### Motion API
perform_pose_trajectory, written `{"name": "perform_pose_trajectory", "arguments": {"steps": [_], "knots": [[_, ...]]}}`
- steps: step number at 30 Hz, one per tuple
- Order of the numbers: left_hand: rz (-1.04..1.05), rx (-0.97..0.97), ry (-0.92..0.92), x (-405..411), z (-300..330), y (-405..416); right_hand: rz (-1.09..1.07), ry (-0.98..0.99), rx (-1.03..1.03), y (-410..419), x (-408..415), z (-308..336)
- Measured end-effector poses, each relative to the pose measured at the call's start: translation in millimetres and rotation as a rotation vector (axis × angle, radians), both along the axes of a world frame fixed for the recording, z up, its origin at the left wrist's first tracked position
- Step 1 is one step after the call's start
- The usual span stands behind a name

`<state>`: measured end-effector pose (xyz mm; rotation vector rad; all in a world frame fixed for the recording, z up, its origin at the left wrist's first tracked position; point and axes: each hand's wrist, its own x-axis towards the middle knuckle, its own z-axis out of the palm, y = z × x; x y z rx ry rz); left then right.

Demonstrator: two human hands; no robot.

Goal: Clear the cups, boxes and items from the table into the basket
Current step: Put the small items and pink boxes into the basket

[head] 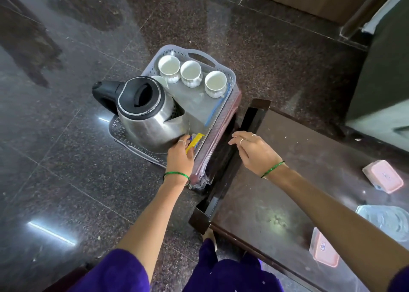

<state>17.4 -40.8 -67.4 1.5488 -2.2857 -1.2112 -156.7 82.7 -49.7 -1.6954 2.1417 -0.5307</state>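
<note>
Fingers of the left hand [180, 158] are curled round a small yellow and blue packet [193, 144], lowering it into the near right corner of the grey perforated plastic basket [230, 79], right against the base of the steel electric kettle with black lid and handle [145, 114]. The right hand [252, 150] hovers open, fingers loosely bent and holding nothing, over the far left corner of the dark glossy wooden surface [287, 181].

By size, the basket comes first: it stands off the surface's far end on what looks like a low stool. The kettle fills its near left part. Three white ceramic cups [190, 73] stand upright in a row along the far side, with a fourth [160, 80] half hidden behind the kettle. A thin blue stick-like item [215, 110] lies along the right wall; I cannot tell what it is.

On the surface's right side remain two pink-lidded plastic boxes [382, 176], one near the far right edge and one [324, 250] at the near edge, with a clear plastic container [389, 218] between them.

To finish this step well, I would slide the packet flat into the gap beside the kettle and let go only once it rests on the basket floor, without nudging the kettle. The boxes likely come next.
</note>
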Motion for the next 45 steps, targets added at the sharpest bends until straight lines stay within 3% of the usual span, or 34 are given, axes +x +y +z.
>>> {"name": "perform_pose_trajectory", "arguments": {"steps": [5,10,16,24,36,45], "knots": [[0.051,-0.205,0.037,-5,11,24,-0.060,-0.019,0.004,25,-15,-2],[-0.096,-0.377,0.126,-42,25,75,-0.111,-0.038,0.009,70,-34,-1],[-0.268,-0.318,0.152,-89,22,155,-0.234,-0.047,0.069,156,-60,2],[-0.591,-0.156,-0.131,-134,5,251,-0.406,-0.069,0.108,280,-86,9],[-0.986,-0.182,-0.310,-184,-12,328,-0.798,-0.106,0.161,405,-114,-6],[-1.753,-0.448,-0.624,-174,-42,347,-0.808,-0.064,0.152,400,-148,-6]]}}
